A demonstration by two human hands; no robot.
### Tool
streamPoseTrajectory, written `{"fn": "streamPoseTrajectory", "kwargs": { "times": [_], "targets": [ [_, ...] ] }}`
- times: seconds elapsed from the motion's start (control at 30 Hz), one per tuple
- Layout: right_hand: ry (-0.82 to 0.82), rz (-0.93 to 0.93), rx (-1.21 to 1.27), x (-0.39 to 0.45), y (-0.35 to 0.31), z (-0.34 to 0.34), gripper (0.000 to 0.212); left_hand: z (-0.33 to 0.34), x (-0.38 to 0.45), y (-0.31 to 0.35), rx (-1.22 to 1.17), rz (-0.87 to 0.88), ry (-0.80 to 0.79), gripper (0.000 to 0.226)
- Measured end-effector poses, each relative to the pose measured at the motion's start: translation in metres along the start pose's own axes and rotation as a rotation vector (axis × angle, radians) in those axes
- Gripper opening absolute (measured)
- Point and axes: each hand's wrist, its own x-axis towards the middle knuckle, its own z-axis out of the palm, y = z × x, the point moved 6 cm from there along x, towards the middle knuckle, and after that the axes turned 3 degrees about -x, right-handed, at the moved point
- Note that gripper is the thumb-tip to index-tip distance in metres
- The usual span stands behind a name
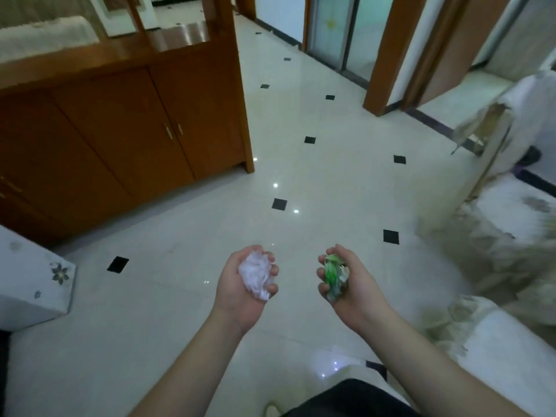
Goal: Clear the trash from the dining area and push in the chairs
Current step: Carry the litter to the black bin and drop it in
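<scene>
My left hand (pixel 237 291) is held palm up over the floor and curls around a crumpled white tissue wad (pixel 255 273). My right hand (pixel 350 288), a short way to its right, grips a crushed green and clear plastic wrapper (pixel 333 273). Both hands hover at about waist height above the glossy cream tile floor (pixel 316 176) with small black diamond insets. No chair or dining table shows in this view.
A brown wooden cabinet (pixel 120 130) with double doors stands at the left. A white cloth-covered corner (pixel 33 284) juts in at the lower left. Worn white-covered furniture (pixel 496 251) lines the right side. Glass sliding doors (pixel 340 28) and wooden door frames stand ahead.
</scene>
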Motion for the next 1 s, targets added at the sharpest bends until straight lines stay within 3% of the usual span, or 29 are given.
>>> {"fn": "streamPoseTrajectory", "kwargs": {
  "times": [0.57, 1.0],
  "targets": [
    [0.151, -0.195, 0.248, 0.17, -0.261, -0.113, 0.012, 0.281, 0.243, -0.054, 0.225, -0.258, -0.219, 0.01],
    [0.215, -0.267, 0.32, 0.319, -0.41, -0.12, 0.013, 0.399, 0.432, -0.048, 0.189, -0.376, -0.324, 0.014]
  ]
}}
